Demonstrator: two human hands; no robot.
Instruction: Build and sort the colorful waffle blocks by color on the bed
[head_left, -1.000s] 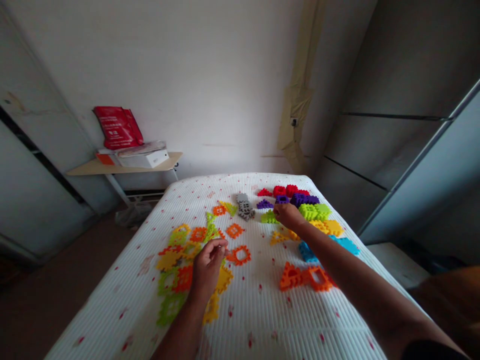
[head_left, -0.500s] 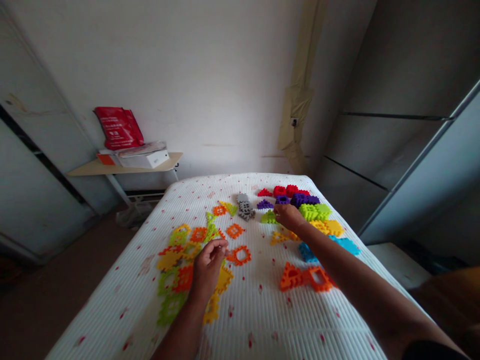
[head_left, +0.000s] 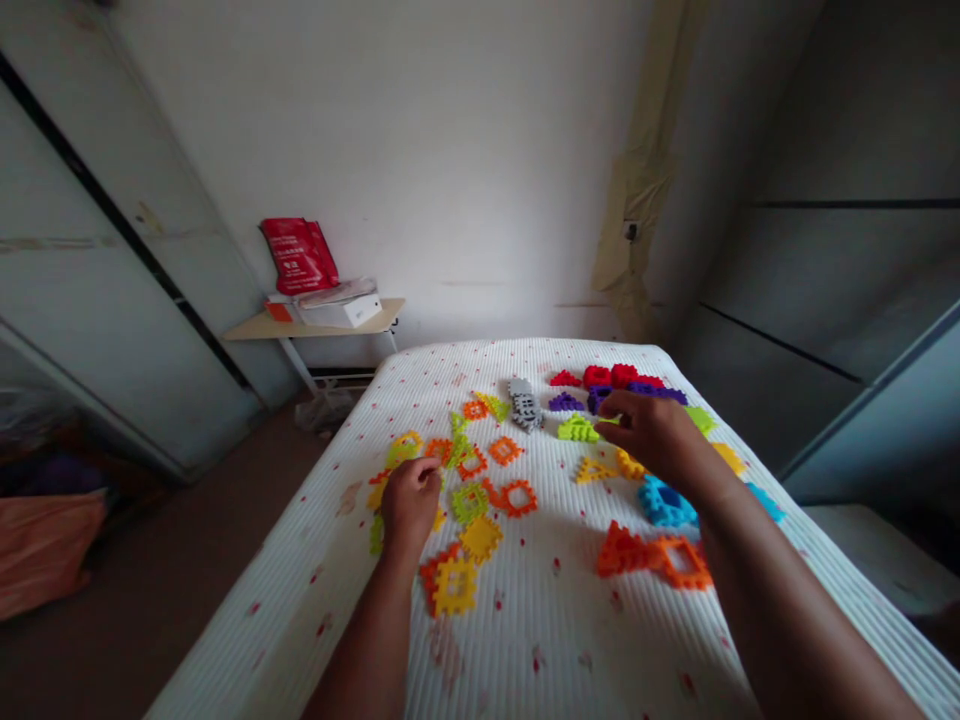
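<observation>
On a small table (head_left: 259,327) at the far left, we see a red bag (head_left: 298,255) resting on a white box (head_left: 346,312); we cannot see inside either. Before us is a white, flower-dotted bedspread (head_left: 570,640) with toothed plastic pieces laid out on it.

Our right hand (head_left: 646,425), fingers curled downward, is over the right-hand rows; we cannot tell whether it grips anything. Just left of its fingertips lie lime-green triangles (head_left: 577,429). Purple triangles (head_left: 566,402) and red pieces (head_left: 600,376) lie farther off; a yellow triangle (head_left: 595,470), blue pieces (head_left: 666,502) and orange triangles (head_left: 622,550) lie nearer.

Our left hand (head_left: 411,500) is half closed above a loose orange, yellow and green scatter (head_left: 481,539), its grip unclear. Grey pieces (head_left: 523,403) lie far off, between both groups.
</observation>
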